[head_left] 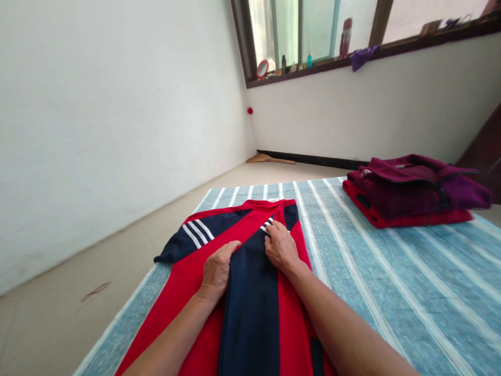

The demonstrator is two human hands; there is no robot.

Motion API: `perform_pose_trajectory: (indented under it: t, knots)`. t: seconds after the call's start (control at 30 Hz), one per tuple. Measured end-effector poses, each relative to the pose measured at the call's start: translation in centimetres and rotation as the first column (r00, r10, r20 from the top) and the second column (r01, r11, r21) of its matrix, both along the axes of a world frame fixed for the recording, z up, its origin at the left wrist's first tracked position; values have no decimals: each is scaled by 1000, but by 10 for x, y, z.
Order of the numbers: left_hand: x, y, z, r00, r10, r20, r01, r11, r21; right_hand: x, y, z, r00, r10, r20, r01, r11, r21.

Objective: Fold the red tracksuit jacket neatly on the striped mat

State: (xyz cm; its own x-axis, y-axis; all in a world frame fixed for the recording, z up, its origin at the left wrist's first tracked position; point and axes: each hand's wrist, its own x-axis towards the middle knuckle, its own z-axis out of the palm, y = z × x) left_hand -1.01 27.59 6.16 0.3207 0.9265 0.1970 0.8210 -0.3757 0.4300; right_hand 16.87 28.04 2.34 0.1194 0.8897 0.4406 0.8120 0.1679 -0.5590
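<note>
A red and navy jacket point(188, 292) with white stripes on its shoulders lies spread on a blue-and-white striped cloth. Its navy sleeve point(252, 308) is folded over the body and runs down the middle toward me. My left hand point(217, 269) is closed at the left edge of this sleeve, with the thumb stretched along the edge and the other fingers mostly hidden. Higher up, near the white shoulder stripes, my right hand point(281, 245) has its fingers bent and pinched on the navy fabric. The lower end of the jacket runs out of view beneath my forearms.
A stack of folded clothes, maroon and purple point(415, 188) over red point(422, 219), sits at the right on the striped cloth point(352, 250). White walls stand at the left and behind. A broom point(270, 158) lies on the floor; a window ledge holds a bottle point(345, 39) and a mirror point(262, 68).
</note>
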Motion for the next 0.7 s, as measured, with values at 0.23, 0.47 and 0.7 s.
perform_pose_trajectory:
  t: [0.23, 0.47, 0.7]
  knots:
    - [-15, 12, 41, 920, -140, 367, 330, 783, -528, 0, 4, -5, 1000, -8, 4, 8, 1000, 10]
    - [3, 25, 55, 941, 227, 252, -13, 766, -643, -1, 5, -7, 1000, -8, 4, 8, 999, 45]
    - [31, 47, 30, 940, 218, 262, -33, 824, -566, -1, 6, -8, 1000, -15, 16, 14, 998, 69]
